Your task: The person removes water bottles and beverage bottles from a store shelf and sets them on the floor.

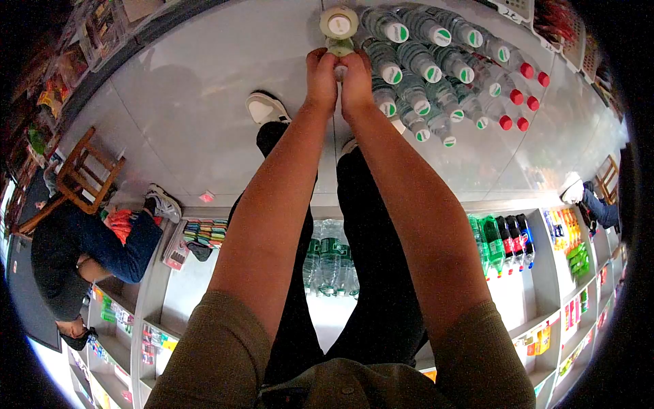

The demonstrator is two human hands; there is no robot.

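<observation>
My left hand (321,78) and my right hand (356,78) are side by side at the top of the head view, fingers curled inward. Between them is a pale, yellowish-green bottle (340,46), mostly covered by the fingers; a whitish round end shows between the thumbs. Just beyond stands a round, pale container (338,24) with a whitish top. Right of my right hand, several clear water bottles (430,71) with green-and-white caps are grouped in rows on the floor. Farther right are several clear bottles with red caps (516,97).
Behind my legs, shelves hold more water bottles (330,255) and dark soda bottles (515,238). A seated person (102,249) is at the left, near a wooden stool (87,170). Crates (579,58) line the upper right. Another person's leg (599,203) shows at far right.
</observation>
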